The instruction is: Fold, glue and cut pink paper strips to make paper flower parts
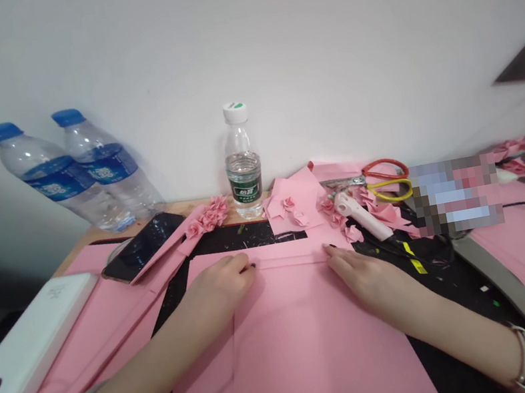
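A large sheet of pink paper (292,340) lies in front of me, with a narrow fold (289,261) along its far edge. My left hand (230,283) is closed at the left end of that fold, its fingers curled over the paper. At the right end my right hand (362,274) pinches the same fold, fingers held together. Part of each hand's grip is hidden behind the knuckles. Just beyond the fold lie small folded pink paper flowers (299,217) on pink scraps.
A water bottle (245,179) stands by the wall; two larger bottles (108,169) lean at left. A phone (144,244) and a white power bank (33,338) rest on pink paper. Scissors (386,181) and a small pink-white handheld device (362,216) lie at right, near black cables.
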Motion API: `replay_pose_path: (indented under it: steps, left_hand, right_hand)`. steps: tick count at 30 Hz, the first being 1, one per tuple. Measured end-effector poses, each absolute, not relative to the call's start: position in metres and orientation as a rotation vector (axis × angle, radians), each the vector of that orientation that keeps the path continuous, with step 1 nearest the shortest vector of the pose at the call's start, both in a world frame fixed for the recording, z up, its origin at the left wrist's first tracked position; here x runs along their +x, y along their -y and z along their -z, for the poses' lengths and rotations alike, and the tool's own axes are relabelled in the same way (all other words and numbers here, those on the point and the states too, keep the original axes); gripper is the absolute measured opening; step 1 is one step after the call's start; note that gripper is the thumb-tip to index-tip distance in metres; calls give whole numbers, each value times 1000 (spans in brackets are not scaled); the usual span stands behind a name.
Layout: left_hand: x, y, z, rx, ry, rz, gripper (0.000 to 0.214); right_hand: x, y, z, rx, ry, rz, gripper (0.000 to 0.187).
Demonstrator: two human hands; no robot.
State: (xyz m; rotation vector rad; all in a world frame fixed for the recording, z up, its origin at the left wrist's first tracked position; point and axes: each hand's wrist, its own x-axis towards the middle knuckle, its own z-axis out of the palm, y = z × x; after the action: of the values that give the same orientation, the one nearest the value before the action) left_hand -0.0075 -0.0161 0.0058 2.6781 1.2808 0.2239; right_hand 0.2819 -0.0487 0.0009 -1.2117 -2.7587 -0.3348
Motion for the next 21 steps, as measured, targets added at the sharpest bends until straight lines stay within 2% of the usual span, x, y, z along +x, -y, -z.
replay_pose_path:
  steps: [4, 7, 9, 16, 21]
  left_hand:
    - [3, 26, -7, 2836, -1325, 25, 37]
    - [12, 34, -1, 2925, -1328, -47, 40]
    - [16, 38, 6, 2997, -1281, -101, 47]
    - [28, 35, 25, 3054, -1048, -80, 56]
    - [31, 33, 21, 2962, -1060, -3, 61]
  right_hand:
    - [271, 57, 7, -1285, 2763, 321, 49]
    - [265, 60, 11, -1348, 2760, 209, 66]
    - [263, 60, 12, -1354, 2778, 133, 69]
    - [250, 53, 9, -1307, 2799, -141, 66]
    - [248, 51, 5, -1315, 2754, -225, 62]
